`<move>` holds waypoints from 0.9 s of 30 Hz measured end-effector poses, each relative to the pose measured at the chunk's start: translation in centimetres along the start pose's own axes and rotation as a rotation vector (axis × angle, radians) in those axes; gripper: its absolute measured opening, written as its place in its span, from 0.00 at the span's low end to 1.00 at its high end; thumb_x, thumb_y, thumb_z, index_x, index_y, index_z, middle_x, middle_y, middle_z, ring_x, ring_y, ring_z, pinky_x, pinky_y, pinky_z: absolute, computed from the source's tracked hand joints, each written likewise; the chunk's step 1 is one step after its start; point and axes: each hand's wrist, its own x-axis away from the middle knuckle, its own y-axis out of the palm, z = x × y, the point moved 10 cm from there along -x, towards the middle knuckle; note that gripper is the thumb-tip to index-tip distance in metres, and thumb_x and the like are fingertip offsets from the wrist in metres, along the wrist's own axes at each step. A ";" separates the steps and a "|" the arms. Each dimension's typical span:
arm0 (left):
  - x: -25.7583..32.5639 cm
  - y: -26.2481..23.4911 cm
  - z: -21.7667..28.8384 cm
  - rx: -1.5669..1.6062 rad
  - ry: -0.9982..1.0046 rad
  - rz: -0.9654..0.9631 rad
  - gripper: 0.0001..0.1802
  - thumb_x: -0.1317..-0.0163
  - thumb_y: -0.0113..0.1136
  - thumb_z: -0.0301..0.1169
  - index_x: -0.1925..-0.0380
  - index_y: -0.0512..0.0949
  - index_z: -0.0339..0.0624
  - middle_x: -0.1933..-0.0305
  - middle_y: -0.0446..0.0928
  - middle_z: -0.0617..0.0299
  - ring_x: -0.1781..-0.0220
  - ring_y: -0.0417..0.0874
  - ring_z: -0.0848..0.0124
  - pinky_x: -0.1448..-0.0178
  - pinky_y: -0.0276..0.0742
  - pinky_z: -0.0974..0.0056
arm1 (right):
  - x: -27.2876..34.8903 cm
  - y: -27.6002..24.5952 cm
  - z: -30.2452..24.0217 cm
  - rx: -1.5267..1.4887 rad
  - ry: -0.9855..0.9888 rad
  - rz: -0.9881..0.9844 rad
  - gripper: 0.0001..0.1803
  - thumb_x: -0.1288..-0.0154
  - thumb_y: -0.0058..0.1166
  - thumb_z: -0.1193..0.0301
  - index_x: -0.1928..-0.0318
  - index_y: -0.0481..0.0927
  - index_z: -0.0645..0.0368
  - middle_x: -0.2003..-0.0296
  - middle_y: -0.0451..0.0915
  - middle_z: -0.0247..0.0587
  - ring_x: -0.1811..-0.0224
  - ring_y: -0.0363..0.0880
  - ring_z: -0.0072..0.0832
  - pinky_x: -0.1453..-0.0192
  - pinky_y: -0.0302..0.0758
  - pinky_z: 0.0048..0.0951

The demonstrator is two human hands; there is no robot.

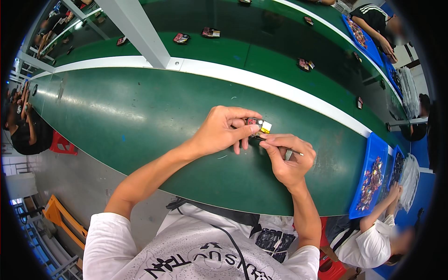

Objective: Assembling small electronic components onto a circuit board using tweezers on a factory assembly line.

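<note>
Left hand (218,133) pinches a small red-and-yellow part (259,125) over the green belt (130,112); right hand (290,158) holds a thin tool (293,151).

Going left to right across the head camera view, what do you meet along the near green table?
Left hand → small red and yellow part → right hand → blue tray.

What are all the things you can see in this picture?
Small part: one, red, black and yellow, on the near table under the fingers.
Thin tool: one, silvery, in the right hand.
Table: one, green, in front of the person.
Belt: one, dark green, beyond the white strip.
Parts on belt: several, red and dark, spread along it.
Trays: a few, blue, at the right, holding small parts.
Other people: several, around the edges.
Left hand: one, holding the small part.
Right hand: one, holding the thin tool against it.
</note>
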 end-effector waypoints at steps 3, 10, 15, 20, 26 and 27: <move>0.0 0.1 0.1 -0.044 -0.014 0.003 0.18 0.27 0.62 0.24 0.41 0.79 0.25 0.65 0.85 0.53 0.73 0.85 0.74 0.76 0.81 0.70 | 0.0 0.1 0.0 -0.008 0.000 -0.016 0.08 0.45 0.73 0.83 0.68 0.87 0.60 0.67 0.91 0.42 0.88 0.69 0.14 0.81 0.64 0.18; 0.3 0.3 0.4 -0.150 0.039 0.068 0.16 0.28 0.61 0.22 0.43 0.79 0.25 0.65 0.86 0.54 0.73 0.83 0.76 0.76 0.79 0.71 | -0.1 0.2 -0.3 0.025 -0.012 -0.026 0.07 0.44 0.72 0.83 0.68 0.87 0.59 0.66 0.92 0.40 0.88 0.69 0.14 0.81 0.64 0.19; 0.2 0.4 0.3 -0.173 0.051 0.084 0.17 0.28 0.61 0.23 0.42 0.78 0.27 0.64 0.86 0.54 0.74 0.81 0.77 0.76 0.78 0.72 | -0.1 0.1 -0.2 0.038 -0.032 -0.017 0.07 0.44 0.72 0.82 0.67 0.87 0.59 0.66 0.92 0.39 0.88 0.67 0.15 0.82 0.62 0.19; 0.1 0.5 0.7 -0.177 0.079 0.066 0.17 0.27 0.61 0.25 0.41 0.78 0.28 0.63 0.86 0.55 0.73 0.80 0.78 0.76 0.77 0.72 | -0.1 -0.4 0.4 0.047 0.020 0.022 0.07 0.44 0.74 0.81 0.67 0.87 0.60 0.66 0.92 0.39 0.89 0.64 0.14 0.82 0.60 0.19; 0.1 0.1 0.5 -0.155 0.041 0.103 0.16 0.27 0.62 0.26 0.44 0.80 0.29 0.65 0.86 0.58 0.74 0.79 0.80 0.77 0.72 0.72 | 0.1 -0.4 0.9 0.042 0.064 0.018 0.07 0.44 0.75 0.79 0.67 0.87 0.59 0.66 0.92 0.38 0.89 0.64 0.14 0.82 0.60 0.19; 0.0 0.0 0.4 -0.162 0.035 0.109 0.14 0.27 0.62 0.26 0.46 0.81 0.29 0.67 0.86 0.59 0.75 0.79 0.80 0.77 0.71 0.73 | 0.1 -0.3 0.8 0.047 0.059 0.007 0.07 0.44 0.75 0.79 0.67 0.87 0.59 0.66 0.92 0.38 0.89 0.64 0.14 0.81 0.60 0.20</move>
